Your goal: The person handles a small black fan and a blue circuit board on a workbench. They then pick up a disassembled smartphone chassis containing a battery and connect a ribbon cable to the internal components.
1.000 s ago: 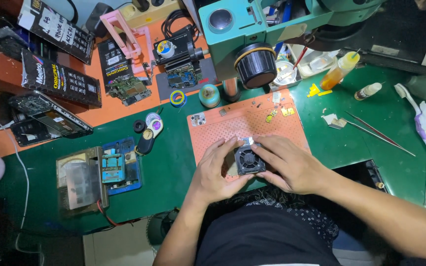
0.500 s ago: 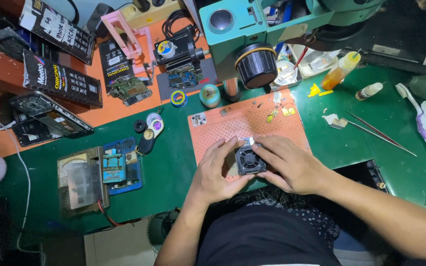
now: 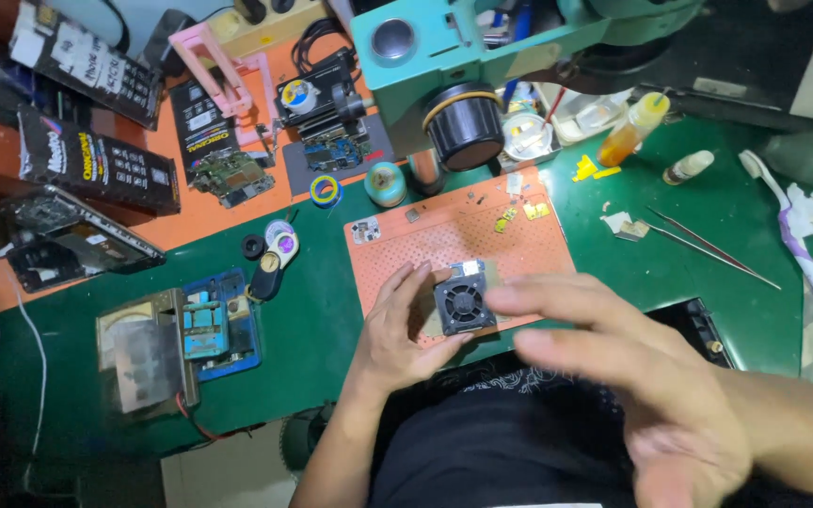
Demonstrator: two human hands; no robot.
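**Right hand lifts away, fan left to the left hand**

Half a second ago both hands closed round the small black fan (image 3: 464,304); now the right hand (image 3: 632,376) has come off it and swung toward the camera, blurred, fingers spread apart and holding nothing. The left hand (image 3: 402,325) is beside the fan, palm down, fingers loosely extended along its left edge; they look to be touching it, though I cannot tell whether they actually grip it.

The fan sits on the near edge of the orange mat (image 3: 444,240), just under the microscope (image 3: 468,56).

With only one hand steadying it, so near the mat's edge, the fan could slide off toward the lap. The right forearm, sweeping low, might also catch the tweezers (image 3: 708,246) lying to the right.
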